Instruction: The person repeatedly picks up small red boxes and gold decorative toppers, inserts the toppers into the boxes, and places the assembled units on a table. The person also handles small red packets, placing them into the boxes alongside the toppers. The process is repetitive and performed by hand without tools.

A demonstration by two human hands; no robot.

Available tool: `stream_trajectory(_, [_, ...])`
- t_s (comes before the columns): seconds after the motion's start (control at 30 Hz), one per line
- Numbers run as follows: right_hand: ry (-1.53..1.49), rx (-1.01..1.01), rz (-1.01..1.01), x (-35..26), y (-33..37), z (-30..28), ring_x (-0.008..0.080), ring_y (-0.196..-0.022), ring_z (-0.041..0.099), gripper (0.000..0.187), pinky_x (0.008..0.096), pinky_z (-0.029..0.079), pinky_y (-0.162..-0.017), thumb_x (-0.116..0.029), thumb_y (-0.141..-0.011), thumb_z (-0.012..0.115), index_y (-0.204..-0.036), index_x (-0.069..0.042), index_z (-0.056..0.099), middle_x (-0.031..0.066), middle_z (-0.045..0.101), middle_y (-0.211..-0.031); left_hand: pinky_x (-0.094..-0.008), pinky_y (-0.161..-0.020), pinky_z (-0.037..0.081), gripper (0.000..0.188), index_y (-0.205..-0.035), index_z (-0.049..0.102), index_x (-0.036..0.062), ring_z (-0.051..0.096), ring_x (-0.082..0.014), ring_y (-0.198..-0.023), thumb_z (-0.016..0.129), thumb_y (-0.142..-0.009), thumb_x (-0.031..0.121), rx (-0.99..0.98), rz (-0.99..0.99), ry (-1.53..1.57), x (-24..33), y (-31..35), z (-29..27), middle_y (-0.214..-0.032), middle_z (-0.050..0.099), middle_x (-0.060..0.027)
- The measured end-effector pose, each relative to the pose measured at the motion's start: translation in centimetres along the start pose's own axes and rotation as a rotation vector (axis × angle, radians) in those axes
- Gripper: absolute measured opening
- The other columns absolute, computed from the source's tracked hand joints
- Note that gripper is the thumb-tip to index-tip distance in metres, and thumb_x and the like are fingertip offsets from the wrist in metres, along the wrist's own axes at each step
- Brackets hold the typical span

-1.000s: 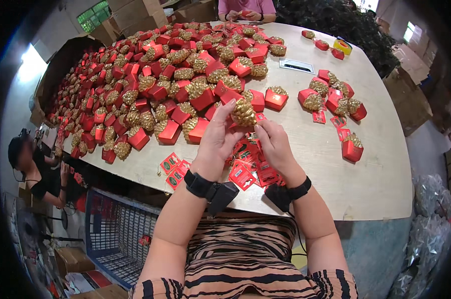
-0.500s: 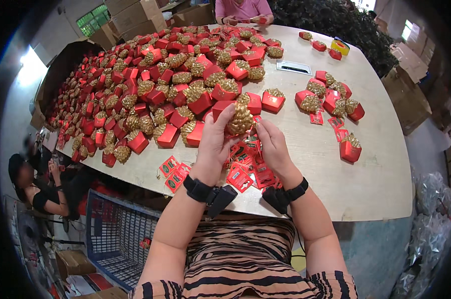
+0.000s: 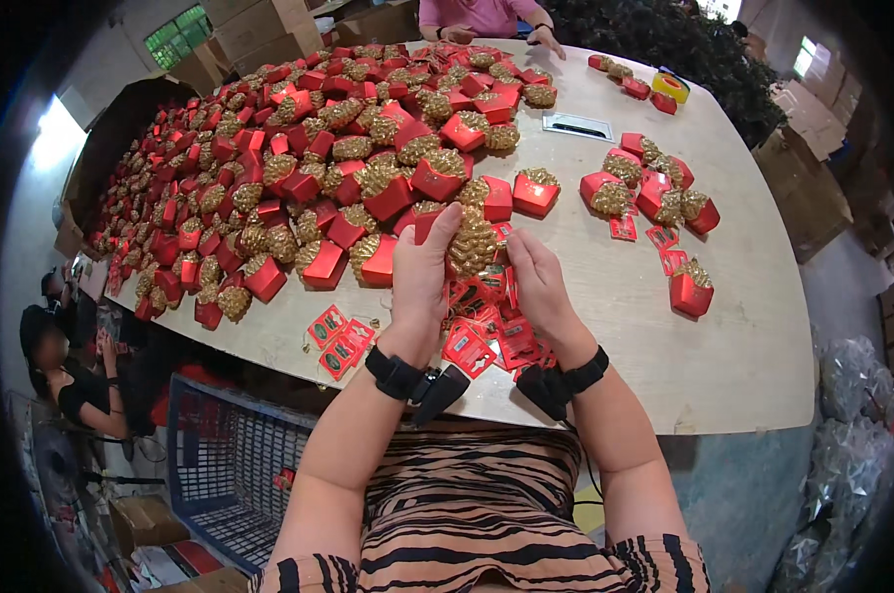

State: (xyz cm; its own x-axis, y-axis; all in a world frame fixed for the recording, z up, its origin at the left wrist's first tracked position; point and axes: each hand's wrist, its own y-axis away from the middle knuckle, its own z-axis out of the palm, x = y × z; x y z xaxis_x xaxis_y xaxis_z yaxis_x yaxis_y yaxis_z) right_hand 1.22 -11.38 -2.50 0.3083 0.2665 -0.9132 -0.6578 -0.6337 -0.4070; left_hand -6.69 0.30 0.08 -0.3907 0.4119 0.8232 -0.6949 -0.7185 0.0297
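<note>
My left hand is closed round an ornament with a bumpy, glittery gold body and red box-like part, held above the table. Close against its right side is my right hand, with thumb and fingers pressed together. A bit of red shows by its fingertips, but I cannot make out what they pinch. Below both hands lies a loose pile of red printed tags. More tags with small gold strings lie left of my left wrist. A large heap of similar red and gold ornaments spreads beyond my left hand.
On the pale table, several ornaments with tags form a group at right, near a single ornament. Farther back are a white tray and a yellow tape roll. A blue crate stands below the left edge. Two other people sit nearby.
The ornament has turned slightly in my left hand, and my right fingertips remain beside it. Across the table, the person in pink has spread their hands apart, one reaching right over the tabletop.
</note>
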Motion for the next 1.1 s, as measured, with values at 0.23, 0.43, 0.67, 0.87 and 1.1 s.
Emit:
stream_trajectory(0.23, [0.067, 0.067, -0.032, 0.3, 0.1, 0.4, 0.0182, -0.064, 0.05, 0.027, 0.0322, 0.04, -0.061, -0.021, -0.097, 0.04, -0.089, 0.002, 0.051, 0.0126, 0.051, -0.068, -0.0249, -0.064, 0.046, 0.031, -0.092, 0.052, 0.0023, 0.055, -0.0088, -0.073, 0.07, -0.081, 0.024, 0.083, 0.065, -0.039, -1.1, 0.0, 0.4, -0.084, 0.058, -0.0029])
stream_trajectory(0.43, [0.088, 0.1, -0.042, 0.9, 0.1, 0.4, 0.0188, -0.062, 0.046, 0.028, 0.0333, 0.039, -0.06, -0.022, -0.097, 0.039, -0.086, 0.002, 0.049, 0.0123, 0.048, -0.067, -0.0251, -0.062, 0.044, 0.03, -0.091, 0.052, 0.0037, 0.052, -0.0079, -0.071, 0.069, -0.082, 0.026, 0.132, 0.128, -0.097, -1.5, 1.0, 1.1, -0.082, 0.057, -0.0012])
stream_trajectory(0.67, [0.065, 0.064, -0.002, 0.6, 0.2, 0.4, 0.0188, -0.065, 0.046, 0.028, 0.0324, 0.039, -0.063, -0.021, -0.098, 0.037, -0.086, 0.002, 0.048, 0.0122, 0.048, -0.069, -0.0263, -0.071, 0.045, 0.037, -0.098, 0.052, 0.0, 0.053, -0.0109, -0.079, 0.067, -0.084, 0.031, 0.211, 0.25, -0.289, -2.4, 1.1, 0.5, -0.089, 0.059, -0.0047])
stream_trajectory(0.87, [0.112, 0.071, -0.03, 1.3, 0.3, 0.4, 0.0185, -0.065, 0.044, 0.029, 0.0331, 0.038, -0.063, -0.022, -0.098, 0.037, -0.085, 0.001, 0.047, 0.0116, 0.045, -0.068, -0.0215, -0.059, 0.044, 0.03, -0.093, 0.05, 0.0026, 0.053, -0.0077, -0.07, 0.067, -0.084, 0.025, 0.173, 0.323, -0.4, -1.0, 2.8, 2.4, -0.082, 0.058, -0.0026])
stream_trajectory(1.1, [-0.093, 0.03, 0.119, 1.4, -0.7, -1.3, 0.0184, -0.065, 0.042, 0.03, 0.0326, 0.037, -0.063, -0.021, -0.096, 0.038, -0.08, 0.002, 0.046, 0.0099, 0.045, -0.067, -0.0241, -0.066, 0.046, 0.039, -0.1, 0.049, -0.0004, 0.053, -0.0089, -0.077, 0.067, -0.084, 0.031, -0.023, 0.237, -0.43, -0.3, 1.0, 1.6, -0.09, 0.056, -0.0057])
